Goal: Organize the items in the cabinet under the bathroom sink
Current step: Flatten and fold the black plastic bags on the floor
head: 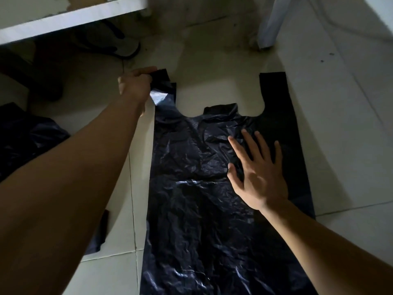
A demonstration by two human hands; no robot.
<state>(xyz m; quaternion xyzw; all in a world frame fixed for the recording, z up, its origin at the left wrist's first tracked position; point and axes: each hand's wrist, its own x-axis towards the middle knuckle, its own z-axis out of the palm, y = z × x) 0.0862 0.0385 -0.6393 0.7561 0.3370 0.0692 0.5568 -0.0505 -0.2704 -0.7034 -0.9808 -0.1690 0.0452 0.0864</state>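
Bag: black plastic bag (202,199) lies flat on the tiled floor (340,103), handles pointing away.
Left hand (136,84): fingers curled round the bag's left handle (164,86).
Right hand (259,173): fingers straight and spread, pressing on the bag's right half.
Nearby: crumpled dark bag (25,135) at left; possibly a slipper (121,45) in shadow under the white cabinet edge (70,20).

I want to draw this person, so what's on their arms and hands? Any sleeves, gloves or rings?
No sleeves show: the left forearm and right forearm are bare to the picture's edge. The left hand and right hand have no gloves, and the wrists are bare too. No ring shows, though the left fingers are mostly hidden.
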